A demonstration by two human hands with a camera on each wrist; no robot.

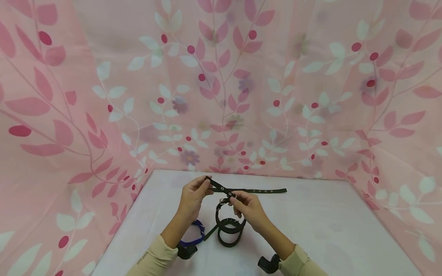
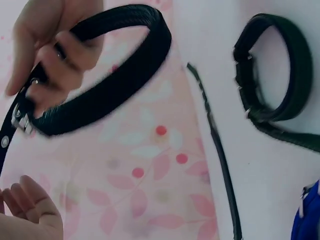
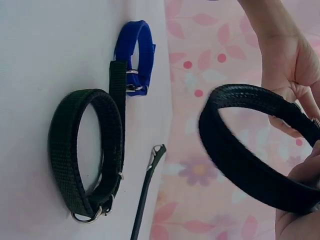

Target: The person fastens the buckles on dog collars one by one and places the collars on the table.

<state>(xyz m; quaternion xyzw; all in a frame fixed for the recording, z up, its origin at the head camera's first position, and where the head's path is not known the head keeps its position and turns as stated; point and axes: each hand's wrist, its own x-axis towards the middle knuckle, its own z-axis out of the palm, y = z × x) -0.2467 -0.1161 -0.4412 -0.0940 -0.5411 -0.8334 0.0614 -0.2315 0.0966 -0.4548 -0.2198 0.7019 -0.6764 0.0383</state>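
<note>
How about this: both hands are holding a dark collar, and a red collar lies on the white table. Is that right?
Not quite: a blue collar, not a red one, lies on the white table, as the right wrist view shows. The left hand and right hand do hold a dark collar.

Head view: from above, at a distance, facing forward and down across the table [image 1: 310, 222] to the flowered cloth [image 1: 221, 96]. Wrist views: close, turned sideways, sharing the black collar [image 2: 117, 92] and blue collar [image 3: 127, 42].
</note>
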